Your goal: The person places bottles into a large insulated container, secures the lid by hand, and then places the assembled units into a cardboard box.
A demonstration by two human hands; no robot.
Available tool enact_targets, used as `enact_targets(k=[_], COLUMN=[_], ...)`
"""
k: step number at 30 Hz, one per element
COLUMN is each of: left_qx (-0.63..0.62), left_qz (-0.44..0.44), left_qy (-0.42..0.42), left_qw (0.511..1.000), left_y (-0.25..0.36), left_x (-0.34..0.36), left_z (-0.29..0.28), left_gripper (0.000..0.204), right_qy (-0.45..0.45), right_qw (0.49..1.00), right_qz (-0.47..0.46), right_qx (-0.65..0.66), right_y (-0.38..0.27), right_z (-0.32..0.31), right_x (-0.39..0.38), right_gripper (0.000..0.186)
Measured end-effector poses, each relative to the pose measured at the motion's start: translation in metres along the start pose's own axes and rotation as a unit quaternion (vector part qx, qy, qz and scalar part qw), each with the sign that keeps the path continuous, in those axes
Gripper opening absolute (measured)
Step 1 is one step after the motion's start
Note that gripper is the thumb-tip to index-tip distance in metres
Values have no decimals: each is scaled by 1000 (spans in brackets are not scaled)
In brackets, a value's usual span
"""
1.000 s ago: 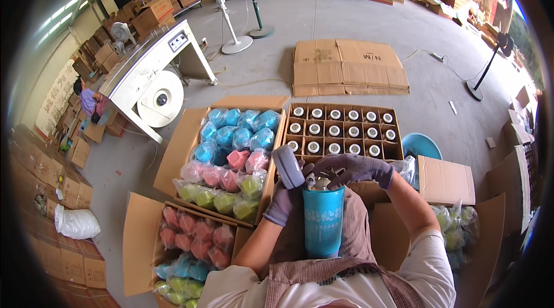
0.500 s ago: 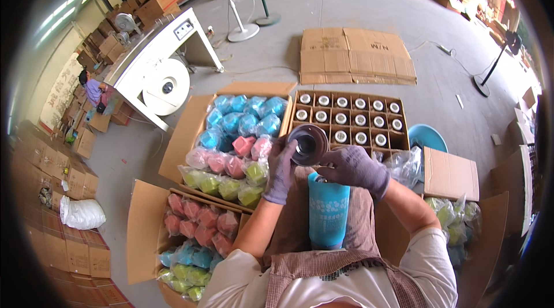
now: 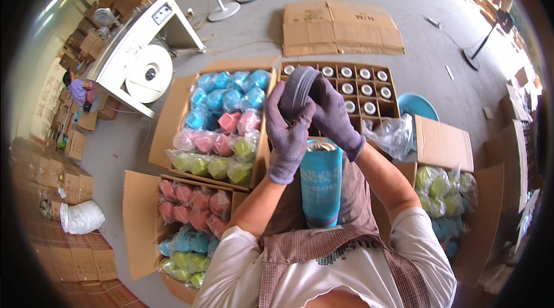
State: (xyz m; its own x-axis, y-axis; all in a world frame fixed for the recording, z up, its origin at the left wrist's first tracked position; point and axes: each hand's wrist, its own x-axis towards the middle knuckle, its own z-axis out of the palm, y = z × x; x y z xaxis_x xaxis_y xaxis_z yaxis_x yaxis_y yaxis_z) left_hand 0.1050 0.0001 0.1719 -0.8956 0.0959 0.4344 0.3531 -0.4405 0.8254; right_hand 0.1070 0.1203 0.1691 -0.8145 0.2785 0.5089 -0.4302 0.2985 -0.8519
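Note:
Both hands wear purple-grey knit gloves. My left hand [image 3: 287,137] grips a dark grey round lid [image 3: 296,93] from the left, and my right hand [image 3: 337,117] wraps round it from the right; the lid is tilted on its side, its inside hidden. Just below them a blue tumbler [image 3: 320,187] with white patterning stands upright between my legs, with metallic material at its mouth. Behind my hands is a divided carton [image 3: 386,68] of bottles with white-and-silver tops. To the left an open box [image 3: 168,126] holds bagged blue, pink and green items.
Open boxes [image 3: 137,224] of bagged items sit at lower left and right. A blue basin [image 3: 424,103], flattened cardboard [image 3: 343,25], a white machine [image 3: 115,65], standing fans [image 3: 225,10] and a white sack [image 3: 81,218] surround me. A person [image 3: 78,91] sits at far left.
My hands have risen with the lid, which has turned from opening-up onto its side, and come away from the tumbler's top. The whole view has shifted slightly.

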Motion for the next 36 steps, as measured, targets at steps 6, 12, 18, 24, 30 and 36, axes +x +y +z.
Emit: enact_targets(k=[6, 12, 18, 24, 30, 36], left_qx=[-61, -77, -29, 45, 38, -44], left_qz=[-132, -232, -228, -146, -159, -320], left_qy=[-109, -252, -282, -312, -328, -254], left_qw=[983, 936, 932, 938, 930, 912], left_y=[-3, -41, -36, -41, -50, -66], left_x=[2, -8, -26, -23, -29, -25], left_z=[-38, -70, -72, -76, -79, -83], left_gripper=[63, 60, 57, 48, 57, 46], right_qy=[-40, -109, -157, -163, -152, -167], right_qw=[950, 947, 933, 936, 956, 950], right_qz=[293, 259, 244, 217, 174, -55], right_qx=[99, 158, 214, 224, 181, -260], right_y=[-19, 26, 33, 39, 32, -40], right_z=[-50, -73, -72, -72, -71, -45], right_x=[-22, -54, -83, -84, -96, -90], right_gripper=[36, 62, 74, 71, 67, 62])
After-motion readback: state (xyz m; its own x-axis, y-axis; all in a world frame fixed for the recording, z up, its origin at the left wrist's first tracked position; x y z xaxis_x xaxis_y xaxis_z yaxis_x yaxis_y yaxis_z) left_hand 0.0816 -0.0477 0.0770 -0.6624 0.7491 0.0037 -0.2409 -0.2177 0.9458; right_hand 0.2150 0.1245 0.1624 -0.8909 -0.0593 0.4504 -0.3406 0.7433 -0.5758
